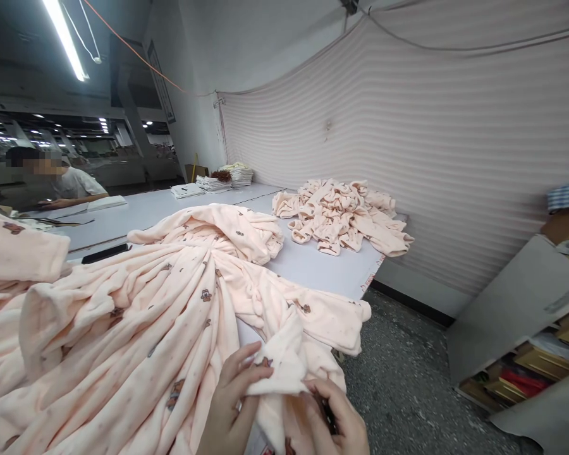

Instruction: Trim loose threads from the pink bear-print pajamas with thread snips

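My left hand (237, 395) pinches a fold of a pale pink fleece garment (284, 354) with small brown animal prints, thumb and fingers closed on the cloth. At the fold's lower right edge, my right hand (334, 417) is closed with its fingertips on the fabric. Something small and dark shows inside the right palm; it is mostly hidden, so its kind is unclear. A large heap of the same pink fleece (137, 335) spreads over the table to the left of my hands. One sleeve (332, 316) stretches right, past the table edge.
More pink garments (341, 215) lie piled on the white table (322, 272). A black phone-like object (105, 254) and folded cloth stacks (213, 184) are farther back. A person (76, 183) works at far left. A shelf unit (507, 309) stands right, across the speckled floor (403, 373).
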A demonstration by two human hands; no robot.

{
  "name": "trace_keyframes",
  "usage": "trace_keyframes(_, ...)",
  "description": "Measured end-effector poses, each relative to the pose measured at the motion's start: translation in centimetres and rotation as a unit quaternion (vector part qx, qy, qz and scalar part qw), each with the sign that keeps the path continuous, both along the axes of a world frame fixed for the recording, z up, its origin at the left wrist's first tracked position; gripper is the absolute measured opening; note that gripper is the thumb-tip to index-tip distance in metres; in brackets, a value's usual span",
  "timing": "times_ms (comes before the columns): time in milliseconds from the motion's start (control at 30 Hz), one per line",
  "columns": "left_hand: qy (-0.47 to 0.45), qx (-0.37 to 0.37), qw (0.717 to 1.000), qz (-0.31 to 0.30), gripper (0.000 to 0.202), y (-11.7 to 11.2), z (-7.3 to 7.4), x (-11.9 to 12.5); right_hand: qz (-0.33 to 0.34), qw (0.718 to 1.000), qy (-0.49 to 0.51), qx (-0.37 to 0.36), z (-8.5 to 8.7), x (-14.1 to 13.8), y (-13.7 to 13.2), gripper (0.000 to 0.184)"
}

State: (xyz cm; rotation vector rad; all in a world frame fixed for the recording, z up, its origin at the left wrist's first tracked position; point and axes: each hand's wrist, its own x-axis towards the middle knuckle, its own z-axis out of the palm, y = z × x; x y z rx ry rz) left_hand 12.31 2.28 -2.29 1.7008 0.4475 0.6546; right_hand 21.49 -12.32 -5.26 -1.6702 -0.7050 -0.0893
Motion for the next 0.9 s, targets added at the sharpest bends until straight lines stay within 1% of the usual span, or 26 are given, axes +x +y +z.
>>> trace_keyframes(33,0.021,0.008,0.999,-0.031,0.016,0.1,0.1,0.0,-0.003,1.000,-0.006,-0.005,0.1,0.4,-0.1,0.012)
trace_keyframes(67,0.047,-0.030,0.996,-0.069,0.015,0.1,0.2,0.0,-0.005,1.000,-0.011,-0.014,0.1,0.8,-0.1,0.012)
trace_keyframes(100,0.073,-0.105,0.986,-0.105,0.014,0.1,0.3,0.2,-0.007,1.000,-0.014,-0.025,0.2,1.3,-0.1,0.013)
trace_keyframes(133,0.090,-0.196,0.968,-0.126,0.012,0.0,0.4,0.3,-0.010,0.999,-0.011,-0.037,0.3,1.7,-0.1,0.013)
trace_keyframes(167,0.094,-0.282,0.946,-0.129,0.012,-0.2,0.5,0.5,-0.012,0.999,-0.004,-0.051,0.4,2.2,-0.1,0.013)
trace_keyframes(200,0.085,-0.347,0.926,-0.122,0.012,-0.4,0.5,0.8,-0.010,0.998,0.003,-0.066,0.6,2.5,-0.2,0.013)
trace_keyframes(233,0.066,-0.387,0.913,-0.108,0.014,-0.6,0.6,0.9,0.001,0.997,0.005,-0.083,0.8,2.8,-0.3,0.012)
trace_keyframes(300,0.034,-0.423,0.901,-0.088,0.015,-1.0,0.7,1.3,0.051,0.992,-0.014,-0.118,1.1,3.1,-0.7,0.011)
trace_keyframes(367,0.018,-0.444,0.890,-0.098,0.015,-1.4,0.8,1.5,0.094,0.983,-0.056,-0.148,1.2,2.9,-1.3,0.019)
trace_keyframes(433,0.015,-0.458,0.881,-0.113,0.015,-1.7,0.7,1.7,0.089,0.979,-0.090,-0.161,1.2,2.4,-1.5,0.027)
trace_keyframes(500,0.022,-0.457,0.881,-0.122,0.017,-1.8,0.6,1.7,0.068,0.982,-0.096,-0.148,1.0,1.9,-1.6,0.023)
trace_keyframes(533,0.028,-0.449,0.885,-0.118,0.017,-1.7,0.5,1.7,0.069,0.985,-0.088,-0.130,0.7,1.9,-1.6,0.021)
trace_keyframes(600,0.042,-0.421,0.902,-0.083,0.018,-0.7,0.5,1.3,0.083,0.991,-0.045,-0.091,-0.1,2.4,-1.8,0.020)
trace_keyframes(633,0.038,-0.403,0.913,-0.049,0.020,0.2,0.6,1.0,0.078,0.994,-0.011,-0.081,-0.8,3.0,-2.1,0.020)
trace_keyframes(700,0.006,-0.378,0.926,0.028,0.030,2.4,1.0,0.4,0.028,0.992,0.091,-0.084,-2.5,4.3,-2.9,0.024)
trace_keyframes(733,-0.021,-0.372,0.926,0.056,0.037,3.6,1.3,0.2,-0.014,0.984,0.156,-0.090,-3.5,5.1,-3.3,0.030)
trace_keyframes(767,-0.035,-0.358,0.930,0.070,0.040,4.5,1.6,0.0,-0.038,0.971,0.219,-0.094,-4.4,5.7,-3.7,0.035)
trace_keyframes(800,-0.034,-0.325,0.942,0.076,0.038,5.2,1.9,0.0,-0.045,0.959,0.265,-0.085,-5.2,6.3,-3.9,0.035)
trace_keyframes(833,-0.017,-0.269,0.960,0.068,0.031,5.5,2.0,0.1,-0.044,0.951,0.296,-0.075,-5.8,6.7,-4.0,0.034)
trace_keyframes(867,0.014,-0.192,0.980,0.043,0.023,5.3,2.2,0.4,-0.032,0.947,0.314,-0.062,-6.2,6.9,-4.0,0.034)
trace_keyframes(900,0.055,-0.105,0.993,0.004,0.017,4.7,2.2,0.8,-0.018,0.945,0.324,-0.049,-6.2,6.9,-3.9,0.035)
